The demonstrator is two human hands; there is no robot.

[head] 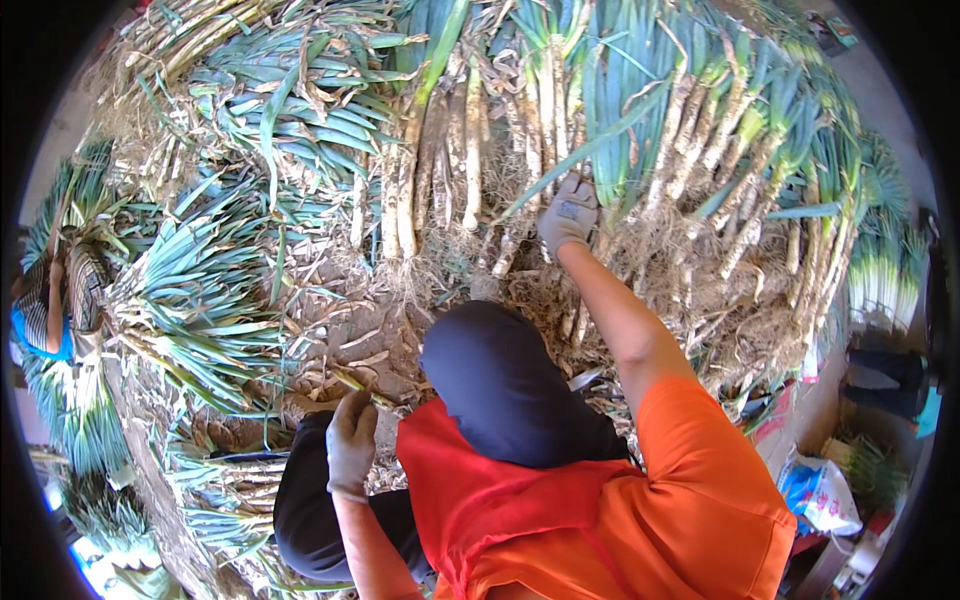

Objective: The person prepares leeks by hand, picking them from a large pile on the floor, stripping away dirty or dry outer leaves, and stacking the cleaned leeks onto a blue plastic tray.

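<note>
My left hand [351, 444], in a pale work glove, is near my dark-trousered knee. Its fingers are loosely bent and nothing shows in them. My right hand [570, 212], in a similar glove, reaches forward into a row of large green onions with soil-stained white stalks. Its fingers touch the stalks beside a bright green leaf base [609, 180]; whether they are closed on one is hidden. Tangled roots [664, 236] lie to the right of that hand. Unbundled long onions [406, 187] with dry brown leaves stand in the row to its left.
Heaped onion leaves [202, 277] spread at the left, with dry leaf scraps [352, 330] on the ground before me. Another person [56, 307] is at the far left edge. A white and blue printed sack [821, 491] lies at the lower right.
</note>
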